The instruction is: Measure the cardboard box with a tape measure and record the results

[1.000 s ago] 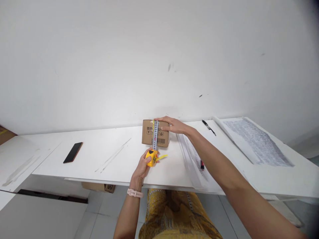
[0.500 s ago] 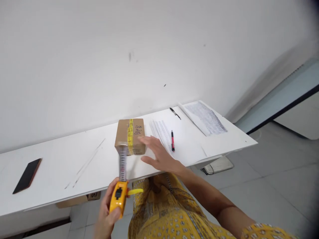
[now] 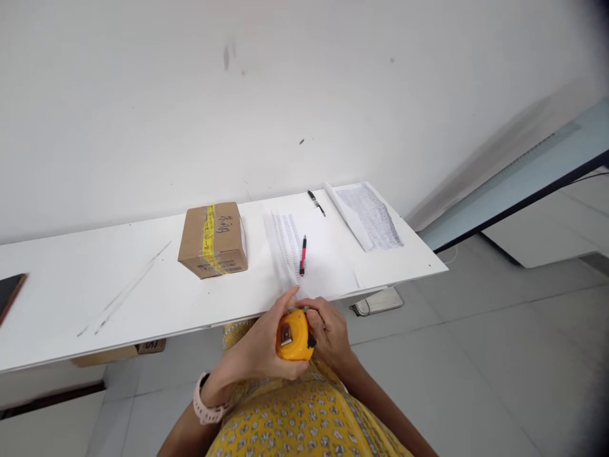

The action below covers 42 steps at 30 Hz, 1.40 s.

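Close to my body, just off the table's front edge, is a yellow tape measure (image 3: 294, 336), with no blade drawn out that I can see. My left hand (image 3: 261, 346) is wrapped round its case from the left, thumb below and fingers above. My right hand (image 3: 328, 330) is closed against the case's right side, its curled fingers on the tape measure. A cardboard box (image 3: 196, 238) with yellow tape and handwriting on top sits on the white table, beyond my hands to the left. Beyond my hands lie a printed paper sheet (image 3: 328, 260) and a red-and-black pen (image 3: 303, 255).
A black pen (image 3: 316, 202) and a densely written sheet (image 3: 368, 216) lie toward the table's right end. A dark phone (image 3: 9, 295) is cut off at the left. Below the table are another cardboard box (image 3: 107, 355) and a pale flat object (image 3: 379, 301).
The tape measure's blade, stretched out to the box before, is no longer seen. My right hand has left the box and come to the case. The view has shifted right.
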Each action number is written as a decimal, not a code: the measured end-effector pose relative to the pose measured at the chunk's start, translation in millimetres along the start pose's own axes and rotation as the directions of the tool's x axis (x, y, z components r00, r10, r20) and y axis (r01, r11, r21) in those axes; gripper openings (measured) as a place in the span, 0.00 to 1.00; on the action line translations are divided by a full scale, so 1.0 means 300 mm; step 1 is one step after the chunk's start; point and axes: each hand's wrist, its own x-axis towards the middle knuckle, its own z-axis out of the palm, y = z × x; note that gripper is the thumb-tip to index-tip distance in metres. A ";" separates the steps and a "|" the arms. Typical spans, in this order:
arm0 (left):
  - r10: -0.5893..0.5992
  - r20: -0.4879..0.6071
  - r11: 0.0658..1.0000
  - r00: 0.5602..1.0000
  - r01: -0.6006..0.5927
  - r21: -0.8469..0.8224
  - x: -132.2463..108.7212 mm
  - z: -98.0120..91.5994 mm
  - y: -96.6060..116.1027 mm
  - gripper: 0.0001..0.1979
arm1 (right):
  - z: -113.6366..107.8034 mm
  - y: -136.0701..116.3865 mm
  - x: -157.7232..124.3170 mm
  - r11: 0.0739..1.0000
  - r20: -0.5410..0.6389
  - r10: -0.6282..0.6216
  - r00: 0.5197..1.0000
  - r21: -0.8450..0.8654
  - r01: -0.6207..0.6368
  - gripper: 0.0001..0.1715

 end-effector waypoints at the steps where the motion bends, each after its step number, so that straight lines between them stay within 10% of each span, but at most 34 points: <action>1: 0.027 0.000 0.999 1.000 -0.027 0.021 0.020 -0.002 0.008 0.51 | -0.002 0.018 -0.001 1.000 -0.019 -0.001 1.000 -0.008 0.001 0.22; 7: 0.268 -0.103 0.895 0.958 -0.207 0.396 0.269 -0.089 0.052 0.39 | -0.069 0.192 0.175 0.958 -0.241 0.283 0.928 0.017 -0.287 0.26; 11: 0.343 -0.220 0.627 0.913 -0.048 0.778 0.533 -0.124 -0.007 0.32 | -0.023 0.292 0.356 0.856 -0.114 0.392 0.913 -0.319 -0.407 0.25; 15: 0.216 -0.224 0.436 0.950 0.111 0.893 0.671 -0.127 -0.124 0.29 | 0.044 0.319 0.422 0.736 0.086 0.390 0.917 -0.628 -0.254 0.26; 20: 0.171 -0.179 0.391 0.969 0.100 0.915 0.623 -0.130 -0.251 0.24 | -0.002 0.353 0.380 0.815 0.110 0.348 0.931 -0.525 -0.243 0.23; 23: 0.250 -0.173 0.413 0.953 0.057 0.909 0.556 -0.110 -0.300 0.24 | -0.069 0.378 0.345 0.923 0.015 0.382 0.924 -0.049 -0.381 0.26; 28: 0.309 -0.083 0.613 0.947 -0.132 0.779 0.411 0.017 -0.363 0.26 | -0.146 0.359 0.299 0.783 0.032 0.391 0.920 0.514 -0.351 0.27; 34: 0.210 -0.101 0.802 0.972 -0.112 0.586 0.255 0.197 -0.397 0.26 | -0.082 0.313 0.268 0.848 -0.039 0.394 0.918 0.400 -0.347 0.20; 42: 0.137 -0.206 0.795 0.969 0.016 0.606 0.279 0.278 -0.349 0.27 | 0.000 0.351 0.277 0.892 0.092 0.376 0.922 0.235 -0.387 0.24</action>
